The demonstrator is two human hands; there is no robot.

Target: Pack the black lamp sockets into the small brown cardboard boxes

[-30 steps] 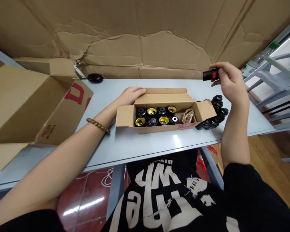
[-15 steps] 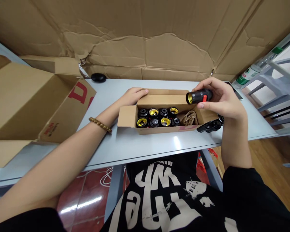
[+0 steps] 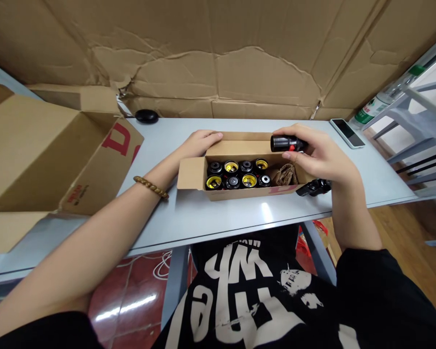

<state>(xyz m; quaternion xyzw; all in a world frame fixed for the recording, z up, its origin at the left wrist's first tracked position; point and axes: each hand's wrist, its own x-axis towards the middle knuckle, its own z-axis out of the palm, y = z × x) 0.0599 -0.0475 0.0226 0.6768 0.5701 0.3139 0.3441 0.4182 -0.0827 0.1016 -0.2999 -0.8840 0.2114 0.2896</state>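
In my right hand (image 3: 312, 148) is a black lamp holder (image 3: 282, 143) with a small red part on its side. It lies nearly level above the right half of a small cardboard box (image 3: 236, 195), its open end facing left. My left hand (image 3: 202, 143) grips the box's back left corner, fingertips at the raised back flap. Inside, several black lamp holders (image 3: 233, 182) stand upright in two rows, some showing yellow threaded insides, others dark capped ends. Crumpled brown paper (image 3: 286, 174) fills the right end. More black lamp holders (image 3: 314, 187) lie on the table just right of the box, below my right hand.
A large open carton (image 3: 105, 160) stands at left. Tall cardboard (image 3: 218, 58) walls off the table's back. Along the back lie a black oval object (image 3: 147, 116) and, at right, a phone (image 3: 348, 133) beside a plastic bottle (image 3: 378, 105). The table's front edge (image 3: 236, 229) runs before my body.
My right hand has moved left and turned the lamp holder, so its yellow inside no longer shows. The phone behind it has come into view. My left hand stays at the box.
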